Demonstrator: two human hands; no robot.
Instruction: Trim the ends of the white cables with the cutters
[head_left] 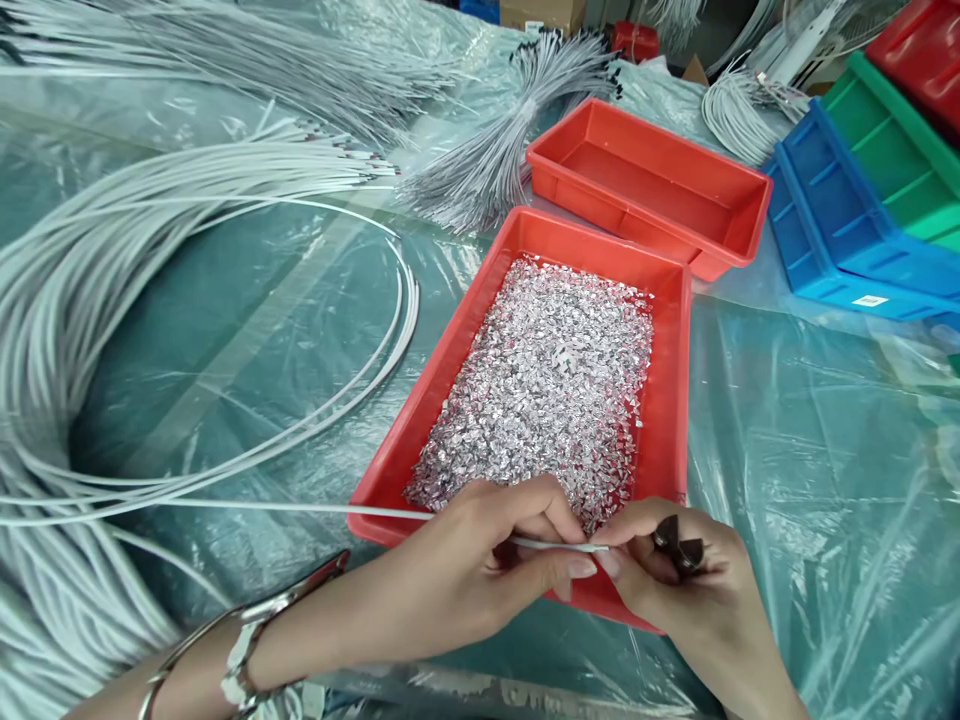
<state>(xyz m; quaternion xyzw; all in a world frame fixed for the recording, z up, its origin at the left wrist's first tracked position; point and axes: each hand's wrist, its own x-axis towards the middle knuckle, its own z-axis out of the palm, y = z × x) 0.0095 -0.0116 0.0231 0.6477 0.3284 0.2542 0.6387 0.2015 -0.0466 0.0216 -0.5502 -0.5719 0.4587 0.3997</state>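
Note:
A thin white cable (292, 507) runs from the left into my left hand (480, 560), which is closed around it. Its stripped-looking end sticks out past my left thumb. My right hand (690, 590) meets that end, with thumb and forefinger pinched at the tip. Tucked in the curled fingers of my right hand is a small dark tool (679, 546) with two short jaws, like nippers; its handles are hidden. Both hands are over the near edge of a red tray (679, 400) holding a layer of small shiny silver scraps (547, 390).
A big coil of white cables (45, 340) covers the left side. Grey wire bundles (487, 160) lie at the back. Behind the tray stands a second red tray (645, 180). Blue bins (847, 220) and a green bin (892, 150) are stacked right. Plastic sheeting (810, 480) covers the table.

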